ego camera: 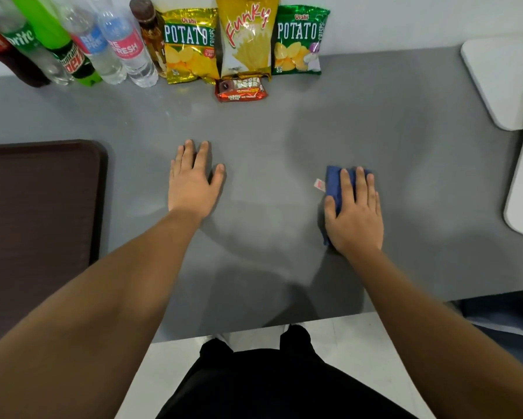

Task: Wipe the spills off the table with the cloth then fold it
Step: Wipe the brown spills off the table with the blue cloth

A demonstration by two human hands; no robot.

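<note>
A blue cloth (333,182) lies bunched on the grey table (269,140), right of centre, with a small white label sticking out at its left edge. My right hand (355,216) presses flat on top of the cloth and covers most of it. My left hand (192,181) rests palm down on the bare table to the left, fingers spread, holding nothing. Faint wet streaks show on the table surface between and in front of the hands.
Several drink bottles (72,46) and snack bags (245,40) line the back wall, with a small chocolate cake pack (241,89) in front. A dark brown tray (36,213) sits at the left. White chairs (508,80) stand at the right edge.
</note>
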